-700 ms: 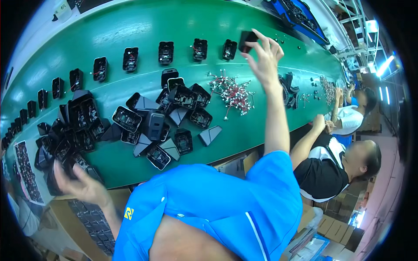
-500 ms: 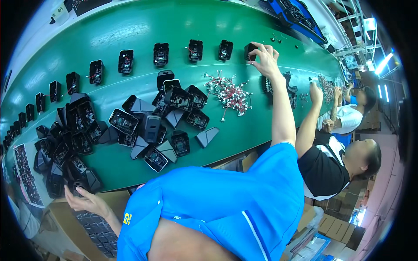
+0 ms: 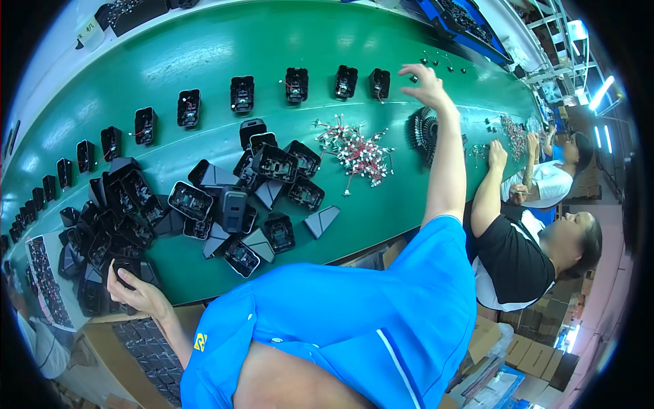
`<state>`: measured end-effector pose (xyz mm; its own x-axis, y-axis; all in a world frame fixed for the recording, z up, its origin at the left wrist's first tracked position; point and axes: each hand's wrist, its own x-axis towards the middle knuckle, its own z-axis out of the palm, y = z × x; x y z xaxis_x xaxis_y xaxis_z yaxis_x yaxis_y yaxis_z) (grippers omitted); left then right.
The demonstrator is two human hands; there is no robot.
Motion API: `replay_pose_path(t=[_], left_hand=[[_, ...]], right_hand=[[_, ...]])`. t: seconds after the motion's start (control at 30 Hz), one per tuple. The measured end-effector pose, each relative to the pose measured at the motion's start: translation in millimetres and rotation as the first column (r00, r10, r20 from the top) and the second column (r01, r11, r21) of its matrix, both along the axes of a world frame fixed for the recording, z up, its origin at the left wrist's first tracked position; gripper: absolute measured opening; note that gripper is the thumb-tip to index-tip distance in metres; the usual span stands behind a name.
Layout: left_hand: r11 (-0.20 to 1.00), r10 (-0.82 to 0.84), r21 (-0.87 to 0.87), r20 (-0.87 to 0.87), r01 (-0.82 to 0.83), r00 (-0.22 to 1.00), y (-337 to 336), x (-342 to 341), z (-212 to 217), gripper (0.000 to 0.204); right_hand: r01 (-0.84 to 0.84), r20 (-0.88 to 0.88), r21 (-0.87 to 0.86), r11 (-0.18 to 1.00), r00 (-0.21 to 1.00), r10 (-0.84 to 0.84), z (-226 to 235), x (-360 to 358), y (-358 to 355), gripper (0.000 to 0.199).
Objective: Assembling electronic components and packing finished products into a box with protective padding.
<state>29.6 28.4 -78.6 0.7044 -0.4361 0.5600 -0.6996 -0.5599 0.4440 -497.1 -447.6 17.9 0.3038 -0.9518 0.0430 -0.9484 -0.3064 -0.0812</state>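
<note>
R hand [image 3: 424,87] is beyond the wire pile [image 3: 357,153] & a bit to its R, thumb & fingers spread w/ nothing between them. Near it, the end black housing [image 3: 379,84] of a row sits open side up on the green table [image 3: 381,211], also beyond the wire pile. L hand [image 3: 138,293], well L of the wire pile & nearer the body, has thumb & fingers parted by a housing heap [image 3: 136,187] (can't tell if touching 1).

Blue short-sleeved shirt [image 3: 334,294], yellow emblem [image 3: 200,341]
</note>
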Motion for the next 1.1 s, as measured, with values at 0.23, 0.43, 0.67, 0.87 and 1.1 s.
replay_pose_path(t=[0.23,0.43,0.67,0.87,1.1], left_hand=[[0.964,-0.041,-0.268,-0.120,0.008,0.992,-12.8,-12.6,43.6,0.030],[0.778,-0.346,-0.622,-0.306,0.088,0.887,-37.5,-30.8,76.0,0.031],[0.687,-0.591,-0.725,-0.595,-0.047,0.544,-48.9,-53.9,95.8,0.051],[0.487,-0.869,-0.854,-0.494,-0.182,-0.007,-60.1,-46.5,91.6,0.053],[0.525,-0.849,-0.752,-0.431,-0.398,-0.305,-73.5,-60.2,94.1,0.057]], right_hand=[[0.516,0.029,0.053,0.855,0.855,-0.518,-48.7,-41.1,-90.3,0.049],[0.202,0.189,0.123,0.972,0.956,-0.223,-114.0,-19.7,-126.0,0.047],[-0.090,0.473,0.106,0.990,0.881,0.030,-106.8,-12.9,-102.3,0.037],[-0.105,0.622,0.036,0.994,0.780,0.059,-56.6,42.4,33.0,0.030],[-0.040,0.754,-0.039,0.998,0.654,0.056,-7.2,59.7,0.7,0.021]])
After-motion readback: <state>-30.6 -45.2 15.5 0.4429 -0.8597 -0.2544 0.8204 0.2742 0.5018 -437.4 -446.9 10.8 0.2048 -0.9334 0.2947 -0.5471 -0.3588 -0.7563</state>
